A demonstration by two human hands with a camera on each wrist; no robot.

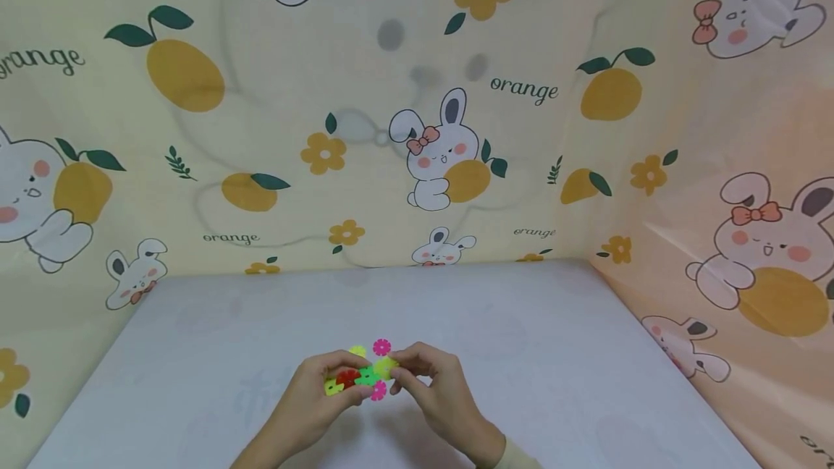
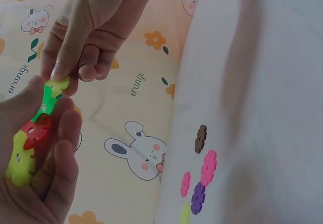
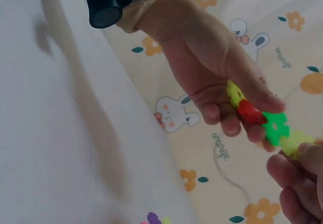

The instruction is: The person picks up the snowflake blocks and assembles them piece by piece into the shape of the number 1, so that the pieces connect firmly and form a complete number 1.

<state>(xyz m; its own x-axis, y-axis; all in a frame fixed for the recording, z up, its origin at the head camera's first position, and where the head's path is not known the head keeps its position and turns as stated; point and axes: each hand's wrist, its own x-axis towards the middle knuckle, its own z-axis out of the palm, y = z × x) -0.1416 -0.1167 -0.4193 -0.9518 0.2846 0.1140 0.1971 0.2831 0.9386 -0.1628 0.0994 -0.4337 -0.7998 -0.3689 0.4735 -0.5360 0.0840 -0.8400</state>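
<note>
A short chain of notched plastic snowflake discs spans both hands above the table. From left to right it runs yellow (image 3: 235,94), red (image 1: 348,378), green (image 1: 368,376) and a yellow-green disc (image 1: 386,368). My left hand (image 1: 309,400) grips the chain, thumb and fingertips on the green disc, with the red and first yellow ones inside the palm. Between thumb and index finger, my right hand (image 1: 439,386) pinches the yellow-green end disc, which overlaps the green one's edge.
Loose discs lie on the white tabletop (image 1: 554,368) beneath the hands: a brown one (image 2: 200,139), a pink one (image 2: 208,167), a smaller-looking pink one (image 2: 185,184), a purple one (image 2: 198,198) and a yellow one (image 2: 184,214). A rabbit-and-orange printed cloth (image 1: 293,93) stands behind and beside the table.
</note>
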